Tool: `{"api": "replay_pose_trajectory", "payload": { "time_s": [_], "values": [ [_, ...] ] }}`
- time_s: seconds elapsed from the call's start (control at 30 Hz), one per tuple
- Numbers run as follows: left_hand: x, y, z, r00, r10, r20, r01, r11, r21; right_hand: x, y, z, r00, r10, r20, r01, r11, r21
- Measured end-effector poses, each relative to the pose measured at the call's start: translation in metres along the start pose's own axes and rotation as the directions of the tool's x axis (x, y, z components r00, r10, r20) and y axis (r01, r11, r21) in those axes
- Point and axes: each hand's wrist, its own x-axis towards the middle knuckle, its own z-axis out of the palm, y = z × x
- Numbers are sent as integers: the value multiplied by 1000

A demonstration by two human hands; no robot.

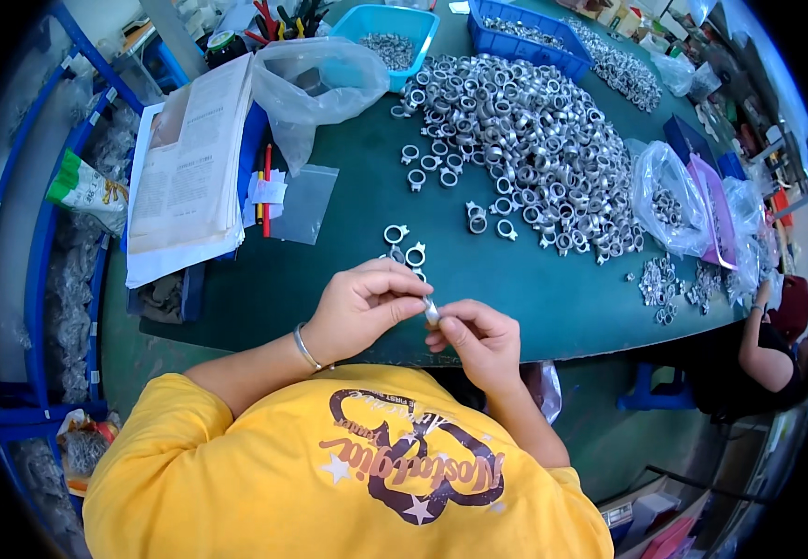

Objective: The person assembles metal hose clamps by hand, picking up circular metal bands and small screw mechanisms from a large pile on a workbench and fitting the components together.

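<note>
Near the front edge of the green table, my left hand [373, 296] and my right hand [480, 337] meet over one small silver metal ring [431, 310]. Thumb and fingers of each hand pinch it from either side, so part of it is hidden. Just beyond my left hand lie a few loose metal rings [396, 234] with small lugs. Farther off, a large heap of the same silver rings [525, 140] spreads over the table, with several strays at its left side.
A turquoise bin [430, 45] and a blue crate [553, 58] of small metal parts stand at the back. Papers [190, 158], a clear bag [306, 79] and pens [267, 191] lie left. Bagged parts [670, 200] sit right. Another person [767, 359] sits at far right.
</note>
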Motion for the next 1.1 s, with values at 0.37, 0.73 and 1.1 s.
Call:
{"api": "replay_pose_trajectory", "payload": {
  "time_s": [0.37,0.73,1.1],
  "values": [
    [-2,11,2,995,101,5,-102,993,63,8,-5,8,897,-441,31,413,810,-417],
    [-1,5,-5,1000,-6,22,6,1000,-25,11,-11,13,881,-467,83,425,700,-575],
    [-8,-14,-21,786,-532,316,546,355,-759,20,-15,24,825,-515,235,529,554,-643]
  ]
}}
